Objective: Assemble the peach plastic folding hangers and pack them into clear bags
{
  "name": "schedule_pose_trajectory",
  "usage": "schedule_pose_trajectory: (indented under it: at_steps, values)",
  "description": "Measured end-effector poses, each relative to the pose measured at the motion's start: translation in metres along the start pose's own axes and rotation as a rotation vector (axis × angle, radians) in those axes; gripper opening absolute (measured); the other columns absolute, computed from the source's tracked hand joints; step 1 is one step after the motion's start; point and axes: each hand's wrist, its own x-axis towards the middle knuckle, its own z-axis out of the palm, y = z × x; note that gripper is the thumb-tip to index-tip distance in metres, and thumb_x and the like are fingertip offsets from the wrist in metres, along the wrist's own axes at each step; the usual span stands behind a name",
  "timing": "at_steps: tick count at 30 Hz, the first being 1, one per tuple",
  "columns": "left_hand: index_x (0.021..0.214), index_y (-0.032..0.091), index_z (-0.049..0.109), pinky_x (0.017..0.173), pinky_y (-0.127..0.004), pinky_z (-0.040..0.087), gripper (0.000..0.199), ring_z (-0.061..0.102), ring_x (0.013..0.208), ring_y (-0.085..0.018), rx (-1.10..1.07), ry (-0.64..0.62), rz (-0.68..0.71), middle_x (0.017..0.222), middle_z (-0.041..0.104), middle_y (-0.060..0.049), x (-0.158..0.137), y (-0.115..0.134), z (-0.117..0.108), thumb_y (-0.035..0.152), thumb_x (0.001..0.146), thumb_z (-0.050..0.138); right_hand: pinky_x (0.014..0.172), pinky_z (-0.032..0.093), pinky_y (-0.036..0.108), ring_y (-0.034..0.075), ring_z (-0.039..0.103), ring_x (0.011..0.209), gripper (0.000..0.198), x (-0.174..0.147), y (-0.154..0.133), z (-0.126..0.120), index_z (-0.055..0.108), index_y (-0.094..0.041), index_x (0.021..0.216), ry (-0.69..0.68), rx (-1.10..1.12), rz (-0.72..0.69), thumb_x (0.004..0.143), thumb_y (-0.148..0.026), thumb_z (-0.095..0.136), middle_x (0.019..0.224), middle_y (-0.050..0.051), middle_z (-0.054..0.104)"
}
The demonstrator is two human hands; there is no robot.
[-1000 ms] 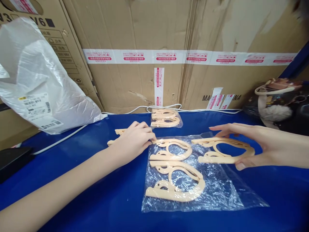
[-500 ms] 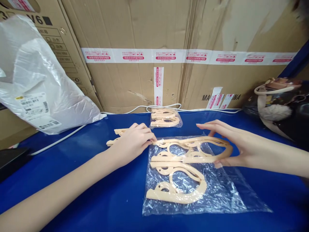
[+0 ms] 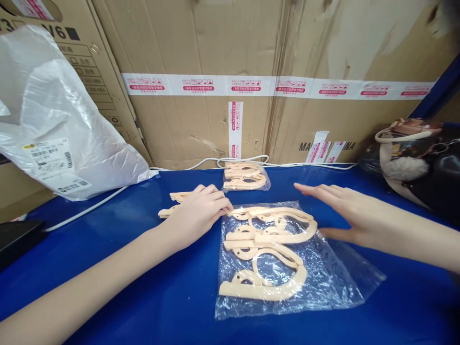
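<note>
In the head view we see the left hand (image 3: 201, 211) curled loosely, its fingertips pressing the end of a flat, curved beige plastic hanger (image 3: 273, 224) that lies on a crinkly clear bag (image 3: 323, 282). The right hand (image 3: 345, 211) is spread open and flat, thumb near the hanger's rounded edge (whether it touches, we cannot tell). A second hanger (image 3: 266, 278) lies below on the smooth blue table (image 3: 143, 287).

Three loose hangers on one clear bag (image 3: 323, 282), one packed bundle (image 3: 246, 176), one white mailer (image 3: 64, 120), one handbag (image 3: 413, 158), two hands.
</note>
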Motion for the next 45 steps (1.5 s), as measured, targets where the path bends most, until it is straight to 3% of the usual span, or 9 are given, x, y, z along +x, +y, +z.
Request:
schedule_pose_trajectory:
  at_steps: [3,6,8,13,24,28,33,38,45]
  values:
    - [0.096,0.019,0.064,0.078,-0.033,0.031,0.023,0.051,0.092,-0.021,0.007,0.002,0.000,0.097,0.066,-0.002,0.000,0.000,0.000,0.015,0.098,0.041,0.061,0.051,0.034,0.022,0.066,0.071,0.066,-0.003,0.006,-0.006,0.023,-0.030,0.150,-0.009,0.034,0.123,0.089,-0.035,0.050,0.095,0.004,0.070]
    - [0.095,0.019,0.064,0.077,-0.034,0.030,0.024,0.051,0.092,-0.021,0.009,0.002,-0.001,0.096,0.066,-0.003,0.000,0.001,0.000,0.016,0.099,0.041,0.052,0.046,0.029,0.017,0.061,0.057,0.061,0.000,0.001,-0.009,0.028,-0.028,0.147,-0.061,0.104,0.122,0.091,-0.037,0.049,0.080,0.000,0.069]
    - [0.096,0.019,0.064,0.077,-0.034,0.030,0.024,0.051,0.092,-0.021,0.008,0.000,0.001,0.097,0.066,-0.002,0.000,0.001,0.000,0.016,0.099,0.041,0.055,0.048,0.028,0.017,0.063,0.061,0.064,0.001,-0.005,-0.009,0.029,-0.029,0.146,-0.084,0.147,0.083,0.088,-0.041,0.054,0.084,0.000,0.068]
    - [0.095,0.019,0.064,0.077,-0.034,0.031,0.024,0.051,0.091,-0.021,0.007,0.003,-0.002,0.096,0.066,-0.003,0.000,0.001,0.000,0.017,0.099,0.041,0.074,0.054,0.031,0.022,0.066,0.092,0.084,0.004,-0.013,-0.001,0.026,-0.036,0.147,-0.083,0.162,0.012,0.076,-0.037,0.071,0.113,0.002,0.065]
    - [0.096,0.020,0.064,0.079,-0.033,0.032,0.020,0.053,0.094,-0.020,-0.047,-0.001,-0.030,0.099,0.068,-0.001,0.000,-0.001,-0.002,0.016,0.098,0.044,0.074,0.052,0.037,0.023,0.065,0.085,0.068,0.018,-0.041,0.020,0.034,-0.027,0.141,0.067,0.149,-0.005,0.084,-0.054,0.061,0.094,0.002,0.069]
    - [0.099,0.020,0.065,0.080,-0.034,0.033,0.021,0.055,0.094,-0.021,-0.054,-0.018,-0.029,0.099,0.069,-0.002,-0.002,-0.001,-0.006,0.019,0.098,0.044,0.074,0.052,0.040,0.026,0.066,0.085,0.073,0.018,-0.044,0.019,0.034,-0.025,0.142,0.088,0.109,-0.015,0.083,-0.058,0.061,0.096,0.004,0.071]
    - [0.104,0.021,0.065,0.084,-0.037,0.035,0.025,0.054,0.099,-0.022,-0.088,-0.065,-0.040,0.103,0.068,-0.003,-0.004,0.002,-0.011,0.017,0.097,0.041,0.070,0.052,0.037,0.023,0.068,0.080,0.067,0.017,-0.043,0.015,0.033,-0.024,0.145,0.144,0.116,-0.027,0.088,-0.050,0.057,0.100,0.005,0.075]
    - [0.109,0.022,0.065,0.083,-0.035,0.038,0.021,0.055,0.099,-0.022,-0.090,-0.078,-0.062,0.102,0.068,-0.003,-0.002,0.005,-0.013,0.024,0.096,0.048,0.073,0.051,0.035,0.020,0.066,0.083,0.063,0.018,-0.040,0.019,0.027,-0.030,0.147,0.101,0.193,-0.094,0.092,-0.045,0.054,0.118,0.004,0.070]
    - [0.108,0.021,0.066,0.082,-0.031,0.039,0.019,0.054,0.097,-0.020,-0.063,-0.091,0.024,0.102,0.069,-0.002,0.001,-0.001,-0.012,0.026,0.098,0.051,0.081,0.050,0.043,0.027,0.064,0.099,0.058,0.020,-0.040,0.019,0.033,-0.026,0.144,0.073,0.183,-0.096,0.093,-0.048,0.051,0.111,0.007,0.070]
